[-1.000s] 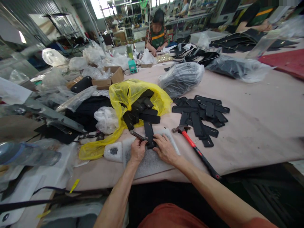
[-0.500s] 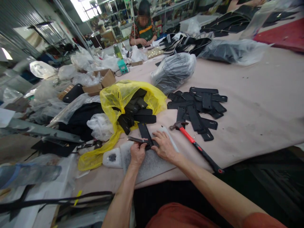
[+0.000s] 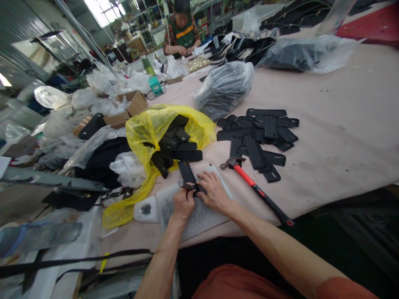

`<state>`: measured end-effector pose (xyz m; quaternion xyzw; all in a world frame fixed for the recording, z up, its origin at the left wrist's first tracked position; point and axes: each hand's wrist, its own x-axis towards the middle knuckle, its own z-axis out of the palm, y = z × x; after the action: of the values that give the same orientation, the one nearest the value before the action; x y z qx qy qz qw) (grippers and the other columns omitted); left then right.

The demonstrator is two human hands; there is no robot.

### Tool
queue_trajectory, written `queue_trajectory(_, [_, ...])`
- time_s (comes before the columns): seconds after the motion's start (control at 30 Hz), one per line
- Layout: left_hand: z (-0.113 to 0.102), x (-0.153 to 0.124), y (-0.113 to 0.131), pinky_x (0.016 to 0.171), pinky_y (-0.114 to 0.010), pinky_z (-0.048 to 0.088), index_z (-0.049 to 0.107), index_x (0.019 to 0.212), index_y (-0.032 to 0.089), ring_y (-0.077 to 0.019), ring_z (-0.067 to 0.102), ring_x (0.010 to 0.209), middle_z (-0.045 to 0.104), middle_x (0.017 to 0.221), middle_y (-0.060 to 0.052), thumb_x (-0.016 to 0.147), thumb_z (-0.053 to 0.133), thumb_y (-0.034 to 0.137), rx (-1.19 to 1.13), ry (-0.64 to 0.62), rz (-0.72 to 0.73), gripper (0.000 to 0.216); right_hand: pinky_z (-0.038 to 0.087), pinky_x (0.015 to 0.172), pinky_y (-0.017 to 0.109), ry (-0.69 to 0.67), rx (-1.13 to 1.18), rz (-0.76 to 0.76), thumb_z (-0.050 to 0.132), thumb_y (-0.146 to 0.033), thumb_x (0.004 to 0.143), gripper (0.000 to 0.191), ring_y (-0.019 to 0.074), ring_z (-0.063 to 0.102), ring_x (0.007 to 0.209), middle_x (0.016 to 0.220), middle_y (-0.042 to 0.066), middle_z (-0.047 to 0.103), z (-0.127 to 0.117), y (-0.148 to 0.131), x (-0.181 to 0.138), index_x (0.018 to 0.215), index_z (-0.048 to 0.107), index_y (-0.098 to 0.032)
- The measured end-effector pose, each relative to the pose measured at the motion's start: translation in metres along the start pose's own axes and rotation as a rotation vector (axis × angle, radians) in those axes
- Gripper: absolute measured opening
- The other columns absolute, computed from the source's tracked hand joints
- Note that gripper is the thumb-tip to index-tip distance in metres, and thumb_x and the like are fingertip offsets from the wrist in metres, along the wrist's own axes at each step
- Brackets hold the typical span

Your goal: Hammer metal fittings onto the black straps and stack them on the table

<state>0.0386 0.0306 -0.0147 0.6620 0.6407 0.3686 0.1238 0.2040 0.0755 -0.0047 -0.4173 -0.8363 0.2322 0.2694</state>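
My left hand (image 3: pixel 183 203) is closed around a slim metal tool (image 3: pixel 186 186), whose exact kind I cannot make out. The tool rests against a flat black strip (image 3: pixel 186 171) that lies on a grey speckled board (image 3: pixel 199 218). My right hand (image 3: pixel 215 193) lies with fingers spread over the strip's near end and the board, partly hiding the strip. Just right of the board lies a claw hammer (image 3: pixel 256 187) with a red and black handle. Left of the board sits a small white block (image 3: pixel 146 209) with a dark patch.
A yellow plastic bag (image 3: pixel 145 126) spills black strips beyond my hands. To the right is a loose pile of black strips (image 3: pixel 254 147). Clear-bagged parts (image 3: pixel 226 89) lie behind. A co-worker (image 3: pixel 183 37) sits across the table; crumpled plastic bags and a carton (image 3: pixel 137 104) crowd the left.
The metal tool in my left hand has turned, so it now looks shorter and points less to the left. My right hand stays on the strip; the view has shifted slightly.
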Motion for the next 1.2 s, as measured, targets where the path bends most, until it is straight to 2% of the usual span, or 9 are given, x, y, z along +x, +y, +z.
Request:
queue_trajectory(0.13, [0.003,0.0,0.002,0.083,-0.032,0.057,0.066,0.103,0.018,-0.0212,0.071,0.092,0.075,0.1,-0.008,0.088,0.051,0.016,0.041,-0.02,0.023,0.021,0.036,0.107,0.048,0.081,0.076,-0.006,0.063,-0.021,0.082,0.03,0.0281,0.05,0.123,0.13,0.011,0.059,-0.019,0.008,-0.008,0.112,0.063,-0.019])
queue_trajectory(0.23, [0.004,-0.001,0.002,0.084,-0.032,0.057,0.065,0.101,0.019,-0.0211,0.071,0.094,0.074,0.101,-0.007,0.087,0.051,0.015,0.018,-0.009,-0.007,0.02,0.041,0.101,0.043,0.185,-0.087,0.134,0.058,-0.021,0.086,0.029,0.0282,0.052,0.117,0.124,0.015,0.059,-0.052,0.028,-0.029,0.114,0.06,-0.015])
queue_trajectory(0.4, [0.004,-0.002,0.004,0.084,-0.033,0.056,0.064,0.097,0.019,-0.0226,0.071,0.092,0.074,0.095,-0.008,0.085,0.053,0.013,0.029,-0.037,-0.065,0.017,0.045,0.077,0.041,-0.023,-0.406,0.485,0.056,-0.027,0.086,0.019,0.0293,0.057,0.091,0.101,0.017,0.059,-0.099,0.07,-0.072,0.099,0.058,-0.014])
queue_trajectory(0.53, [0.001,-0.001,0.008,0.08,-0.031,0.054,0.062,0.097,0.02,-0.022,0.07,0.09,0.074,0.093,-0.007,0.085,0.054,0.013,0.021,-0.067,-0.097,0.016,0.043,0.061,0.029,-0.15,0.17,0.84,0.056,-0.019,0.079,0.009,0.0177,0.055,0.068,0.078,0.005,0.055,-0.105,0.073,-0.076,0.086,0.051,-0.019])
queue_trajectory(0.67, [-0.001,-0.001,0.01,0.076,-0.029,0.052,0.061,0.096,0.021,-0.0211,0.07,0.086,0.073,0.088,-0.005,0.086,0.054,0.014,0.019,-0.075,-0.112,0.014,0.035,0.041,0.022,-0.248,0.722,1.081,0.051,-0.02,0.08,0.005,0.0089,0.041,0.044,0.063,-0.003,0.047,-0.114,0.041,-0.055,0.078,0.046,-0.02])
queue_trajectory(0.77, [0.0,-0.002,0.01,0.074,-0.028,0.051,0.06,0.094,0.021,-0.0209,0.07,0.084,0.072,0.086,-0.005,0.086,0.054,0.014,0.035,-0.072,-0.121,0.012,0.025,0.035,0.02,-0.108,0.716,0.949,0.048,-0.035,0.088,0.018,0.0069,0.032,0.037,0.057,-0.007,0.041,-0.14,0.0,-0.036,0.077,0.047,-0.021])
queue_trajectory(0.97, [0.0,-0.001,0.011,0.073,-0.029,0.05,0.061,0.095,0.02,-0.0211,0.069,0.083,0.072,0.086,-0.005,0.087,0.054,0.016,0.055,-0.078,-0.126,0.011,0.035,0.048,0.024,0.454,0.099,0.131,0.041,-0.046,0.097,0.029,0.0119,0.048,0.051,0.063,-0.002,0.053,-0.189,-0.078,-0.007,0.087,0.053,-0.022])
queue_trajectory(1.13, [0.0,-0.001,0.009,0.072,-0.029,0.05,0.062,0.096,0.021,-0.0214,0.069,0.082,0.072,0.085,-0.005,0.087,0.054,0.016,0.046,-0.068,-0.101,0.012,0.017,0.046,0.03,-0.014,-0.385,-0.112,0.043,-0.035,0.095,0.027,0.0124,0.038,0.04,0.051,-0.002,0.048,-0.184,-0.081,-0.006,0.071,0.046,-0.023])
queue_trajectory(1.2, [0.001,-0.001,0.008,0.072,-0.029,0.051,0.062,0.096,0.02,-0.0217,0.07,0.082,0.072,0.085,-0.006,0.087,0.054,0.016,0.04,-0.059,-0.092,0.012,0.016,0.046,0.029,-0.007,-0.394,-0.094,0.043,-0.037,0.096,0.028,0.0123,0.037,0.04,0.052,-0.003,0.048,-0.186,-0.08,-0.005,0.071,0.044,-0.023])
